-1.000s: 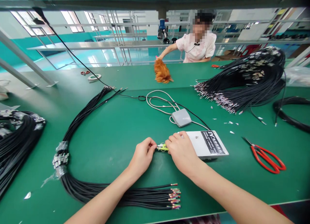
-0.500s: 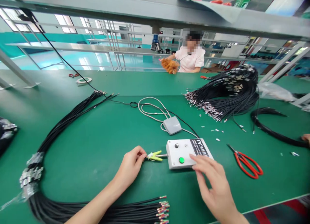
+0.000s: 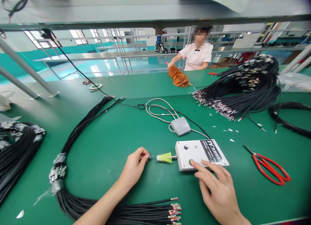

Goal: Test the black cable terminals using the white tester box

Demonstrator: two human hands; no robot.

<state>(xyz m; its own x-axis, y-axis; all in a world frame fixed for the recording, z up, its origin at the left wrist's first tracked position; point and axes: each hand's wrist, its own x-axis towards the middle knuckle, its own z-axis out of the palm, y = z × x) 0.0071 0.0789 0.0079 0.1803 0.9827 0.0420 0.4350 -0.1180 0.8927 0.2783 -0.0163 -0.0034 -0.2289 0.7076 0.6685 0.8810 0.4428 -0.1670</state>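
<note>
From the head camera, the left hand (image 3: 134, 167) is resting on the green table (image 3: 109, 134) with its fingers pinched together on a thin wire end (image 3: 151, 157), whose bare tip is pointing right at the yellow-green spinning tip (image 3: 164, 158) and stopping just short of it. That tip is sticking out on a short shaft from the left side of the white control box (image 3: 200, 152), which is lying flat near the middle of the table, close to the person. The right hand (image 3: 217, 191) is lying spread behind the near right corner of the box, holding nothing, its forefinger pressing on the green button (image 3: 190, 161) at the box's near edge; a dark knob (image 3: 186, 147) is sitting just beyond that button.

A grey foot pedal (image 3: 180, 125) with looped pale cable is lying just beyond the box. Red-handled scissors (image 3: 268, 165) are lying to the right, well apart from the right hand. A bundle of black cables (image 3: 80, 134) is curving along the left, its coloured stripped ends (image 3: 173, 208) fanning out near the left forearm. A larger heap of black cables (image 3: 245, 88) is piled at the far right. Across the table a person in a pale shirt (image 3: 197, 54) is holding an orange feather duster (image 3: 178, 77) to the surface.
</note>
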